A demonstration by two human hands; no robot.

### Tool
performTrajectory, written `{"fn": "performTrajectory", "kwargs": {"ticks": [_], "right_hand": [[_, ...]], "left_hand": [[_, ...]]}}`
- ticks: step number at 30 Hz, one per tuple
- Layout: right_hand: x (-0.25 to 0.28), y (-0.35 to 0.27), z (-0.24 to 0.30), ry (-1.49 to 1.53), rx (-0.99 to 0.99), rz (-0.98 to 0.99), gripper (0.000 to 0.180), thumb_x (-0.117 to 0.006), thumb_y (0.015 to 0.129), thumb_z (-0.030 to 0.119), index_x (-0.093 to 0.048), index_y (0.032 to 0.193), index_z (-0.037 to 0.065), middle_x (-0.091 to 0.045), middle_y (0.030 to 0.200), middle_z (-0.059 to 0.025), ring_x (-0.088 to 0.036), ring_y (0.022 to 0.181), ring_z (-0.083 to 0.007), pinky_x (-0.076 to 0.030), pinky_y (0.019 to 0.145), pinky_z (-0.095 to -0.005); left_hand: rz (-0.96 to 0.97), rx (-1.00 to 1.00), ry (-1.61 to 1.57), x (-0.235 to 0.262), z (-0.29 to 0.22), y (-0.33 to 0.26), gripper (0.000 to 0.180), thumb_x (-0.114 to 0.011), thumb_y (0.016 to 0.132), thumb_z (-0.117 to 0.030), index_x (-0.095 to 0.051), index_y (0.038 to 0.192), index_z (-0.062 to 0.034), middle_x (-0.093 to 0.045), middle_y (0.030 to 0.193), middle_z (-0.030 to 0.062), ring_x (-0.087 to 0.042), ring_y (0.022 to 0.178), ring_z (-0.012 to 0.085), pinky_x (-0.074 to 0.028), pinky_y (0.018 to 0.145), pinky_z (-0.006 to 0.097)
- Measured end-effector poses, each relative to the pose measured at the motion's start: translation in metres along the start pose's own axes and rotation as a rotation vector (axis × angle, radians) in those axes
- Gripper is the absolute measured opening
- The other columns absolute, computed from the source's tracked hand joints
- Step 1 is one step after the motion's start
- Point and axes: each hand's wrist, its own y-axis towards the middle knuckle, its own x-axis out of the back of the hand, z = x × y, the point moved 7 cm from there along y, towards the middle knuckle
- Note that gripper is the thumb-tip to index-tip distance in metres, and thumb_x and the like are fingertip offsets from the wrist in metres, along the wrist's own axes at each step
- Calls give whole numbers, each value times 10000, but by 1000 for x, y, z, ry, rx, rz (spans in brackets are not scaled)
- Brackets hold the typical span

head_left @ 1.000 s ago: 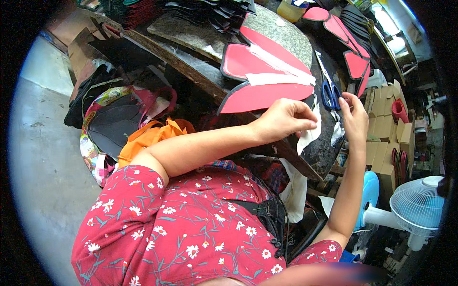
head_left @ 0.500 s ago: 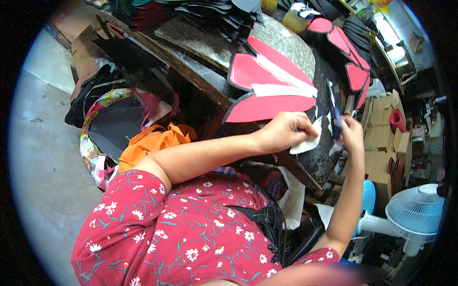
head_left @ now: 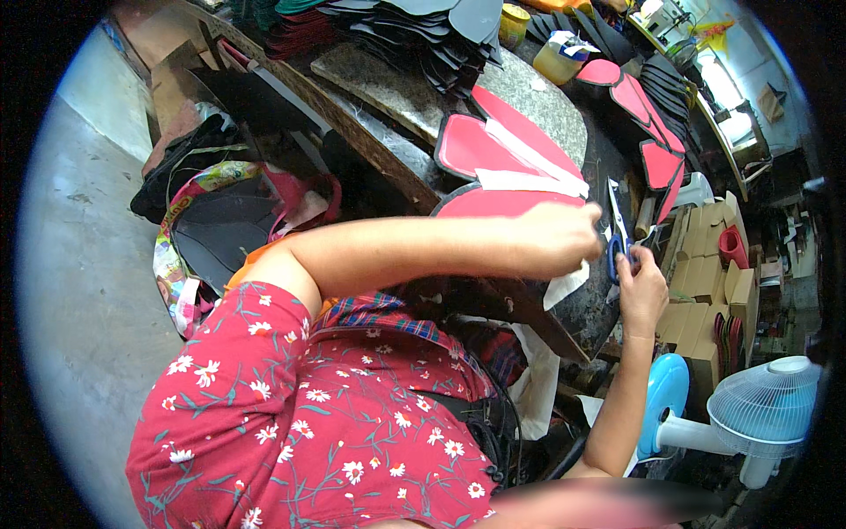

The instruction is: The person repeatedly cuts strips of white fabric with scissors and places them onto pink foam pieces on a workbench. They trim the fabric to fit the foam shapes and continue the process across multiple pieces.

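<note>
A worker's right hand point(head_left: 643, 293) clamped its fingers on blue-handled scissors point(head_left: 619, 256); the left hand point(head_left: 564, 240) (fingers together or apart, impossible to tell) hung near a white scrap point(head_left: 566, 285).

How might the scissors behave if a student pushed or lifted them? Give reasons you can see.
The scissors would probably stay stiff, as the slender blades look metallic. Rolling seems unlikely, given the broad blue loops. Pushed at one end, they may swing round, being long and narrow.
</note>
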Motion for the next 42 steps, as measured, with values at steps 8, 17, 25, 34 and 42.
{"fn": "performTrajectory", "kwargs": {"ticks": [8,17,25,34,42], "right_hand": [[-11,-15,46,69,403,-394,563,-618,936,443,-504,1394,134,-600,1190,-104,-575,1043,-318,-481,887,-438],[-5,-14,46,123,375,-400,536,-665,900,402,-544,1343,125,-623,1137,-103,-582,1034,-317,-473,885,-438],[1,-15,51,176,382,-376,504,-659,902,401,-568,1311,121,-635,1105,-90,-589,1000,-299,-472,834,-431],[39,-39,52,302,504,-768,589,-685,910,383,-494,1374,74,-536,1305,-176,-531,1160,-358,-429,969,-471],[72,-73,112,286,792,-668,410,-801,774,141,-704,1169,88,-652,1140,-86,-606,1033,-274,-468,924,-431]], "left_hand": [[-517,165,363,115,131,105,270,-726,792,-303,-731,961,-92,-640,1072,189,-620,1060,351,-505,916,463],[-521,148,830,119,222,162,177,-604,804,-282,-718,929,-231,-692,924,96,-631,890,305,-496,775,453],[-781,327,599,148,226,149,222,-574,885,-239,-693,828,-61,-681,893,193,-678,869,366,-533,779,485],[-6,136,-350,88,91,103,234,-670,928,-269,-730,885,-47,-634,562,32,-578,475,84,-475,460,255],[176,277,-846,49,15,7,253,-629,990,-275,-680,915,-38,-612,668,-21,-551,534,43,-402,479,202]]}}
